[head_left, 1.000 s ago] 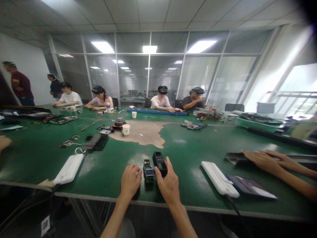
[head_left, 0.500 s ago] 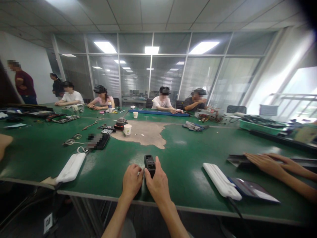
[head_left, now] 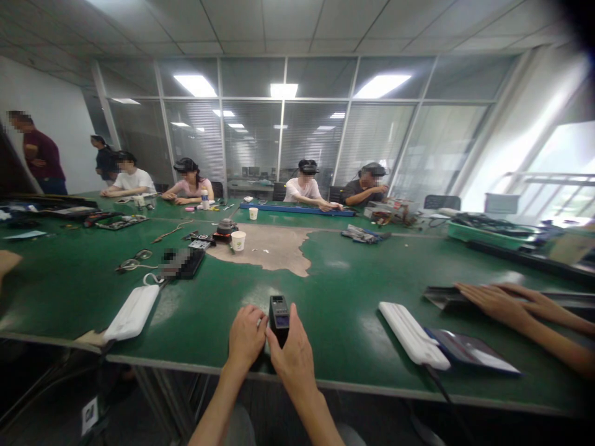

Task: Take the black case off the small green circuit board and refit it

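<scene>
While my right hand (head_left: 294, 352) side-grips the black display unit (head_left: 279, 316), probably light, rigid, my left hand (head_left: 248, 334) lies alongside, grip unclear.

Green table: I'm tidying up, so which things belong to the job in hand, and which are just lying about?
In the job:
- case
- screen
- right hand
- left hand

Lying about:
- glasses
- near cup
- far cup
- white packs

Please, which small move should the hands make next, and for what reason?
Probably press the black casing down gently with the right hand: that hand is around it, the left hand is beside it, and the display shows through its window, though I cannot see whether it sits fully.
</scene>
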{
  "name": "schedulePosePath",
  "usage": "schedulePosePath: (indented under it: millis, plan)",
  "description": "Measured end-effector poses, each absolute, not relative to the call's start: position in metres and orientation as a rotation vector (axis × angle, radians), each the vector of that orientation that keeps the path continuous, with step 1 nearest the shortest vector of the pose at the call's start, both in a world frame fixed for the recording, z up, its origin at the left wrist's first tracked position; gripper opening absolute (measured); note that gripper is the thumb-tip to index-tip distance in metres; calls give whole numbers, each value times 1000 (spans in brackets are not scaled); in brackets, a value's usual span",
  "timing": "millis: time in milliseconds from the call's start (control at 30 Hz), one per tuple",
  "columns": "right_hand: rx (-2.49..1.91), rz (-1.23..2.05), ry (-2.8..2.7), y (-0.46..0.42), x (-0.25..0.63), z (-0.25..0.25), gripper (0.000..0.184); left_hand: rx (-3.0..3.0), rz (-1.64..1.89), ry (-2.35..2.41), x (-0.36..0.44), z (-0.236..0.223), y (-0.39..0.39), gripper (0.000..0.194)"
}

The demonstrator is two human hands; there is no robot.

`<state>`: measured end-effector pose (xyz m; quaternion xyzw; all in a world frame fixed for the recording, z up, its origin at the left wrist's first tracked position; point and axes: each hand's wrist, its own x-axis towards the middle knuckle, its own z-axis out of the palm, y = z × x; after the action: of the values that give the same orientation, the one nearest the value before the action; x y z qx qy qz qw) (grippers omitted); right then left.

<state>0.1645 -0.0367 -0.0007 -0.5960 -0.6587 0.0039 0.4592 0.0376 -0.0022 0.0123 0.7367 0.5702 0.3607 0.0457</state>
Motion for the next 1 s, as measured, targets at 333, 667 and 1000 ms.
schedulePosePath:
  millis: [333, 667, 1000]
  plan:
    - [-1465, 48, -1555, -32, 163, 2, 76, 2272, 1093, 1741, 37, 14, -4, 25]
    - [-1476, 145, -1541, -32, 162, 7, 69, 2273, 1106, 1755, 38, 14, -4, 26]
    - [-1402, 159, -1427, -32, 183, 51, 72, 2277, 1116, 1749, 38, 11, -4, 25]
